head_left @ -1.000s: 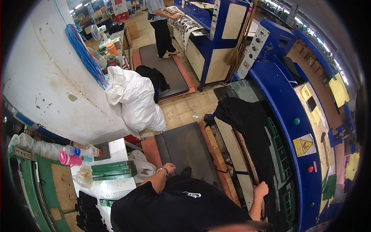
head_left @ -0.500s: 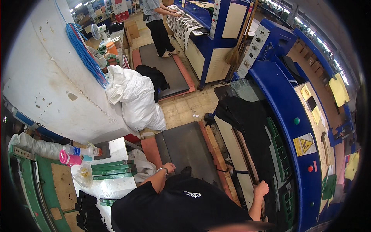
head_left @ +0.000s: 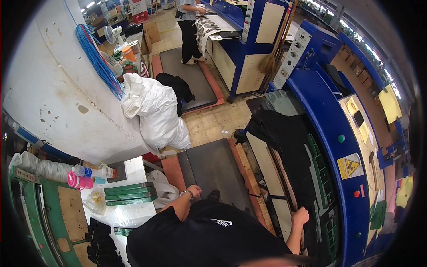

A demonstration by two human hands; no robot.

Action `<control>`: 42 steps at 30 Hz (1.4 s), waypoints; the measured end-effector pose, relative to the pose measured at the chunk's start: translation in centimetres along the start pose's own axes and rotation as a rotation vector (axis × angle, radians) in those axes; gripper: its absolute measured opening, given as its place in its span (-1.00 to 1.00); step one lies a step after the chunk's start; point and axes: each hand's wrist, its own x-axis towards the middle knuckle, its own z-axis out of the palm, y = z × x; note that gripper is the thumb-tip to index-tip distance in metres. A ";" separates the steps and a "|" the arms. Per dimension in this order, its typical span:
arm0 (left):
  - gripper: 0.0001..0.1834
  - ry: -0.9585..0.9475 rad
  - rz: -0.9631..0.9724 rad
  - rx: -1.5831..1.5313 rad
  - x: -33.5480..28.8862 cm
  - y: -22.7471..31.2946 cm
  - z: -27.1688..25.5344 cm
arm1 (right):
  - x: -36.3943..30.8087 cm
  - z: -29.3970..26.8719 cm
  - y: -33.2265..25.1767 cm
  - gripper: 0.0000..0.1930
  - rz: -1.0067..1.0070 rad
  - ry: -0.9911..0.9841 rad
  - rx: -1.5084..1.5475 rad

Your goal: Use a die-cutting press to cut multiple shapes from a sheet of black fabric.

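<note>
My left hand (head_left: 194,191), with a watch or bracelet at its wrist, hangs in front of my body above the dark floor mat (head_left: 213,164). Its fingers are curled in, and I see nothing held. On the right, my right hand (head_left: 300,216) is closed at the front edge of the blue machine's bed. Whatever its fingers may grip there is hidden. Black cloth (head_left: 284,133) lies along the bed beside this hand. Green cutting dies (head_left: 318,167) sit in a row on the cloth, between the hand and the blue machine beam (head_left: 329,129).
To my left, a white table (head_left: 138,171) bears green bars (head_left: 131,194), bottles and a pink jug (head_left: 80,180). Stacked black pieces (head_left: 104,244) lie nearby. A white sack (head_left: 160,118) stands ahead by the pillar. Further off, a co-worker (head_left: 189,31) stands at another blue machine.
The co-worker has shifted slightly right and drawn back an arm; the patterned cloth there now covers less of the table. My two hands stay almost where they were.
</note>
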 end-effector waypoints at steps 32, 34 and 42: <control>-0.66 -0.001 0.004 0.023 0.2 0.0 -0.3 | 0.3 0.7 0.3 -0.62 -0.026 0.006 -0.031; -0.66 -0.010 0.014 0.011 0.7 -0.7 -0.3 | 0.3 0.4 0.2 -0.62 -0.033 0.005 -0.018; -0.64 -0.022 -0.024 -0.020 -0.4 0.9 -0.2 | -0.1 -0.3 -0.1 -0.64 -0.020 -0.004 -0.003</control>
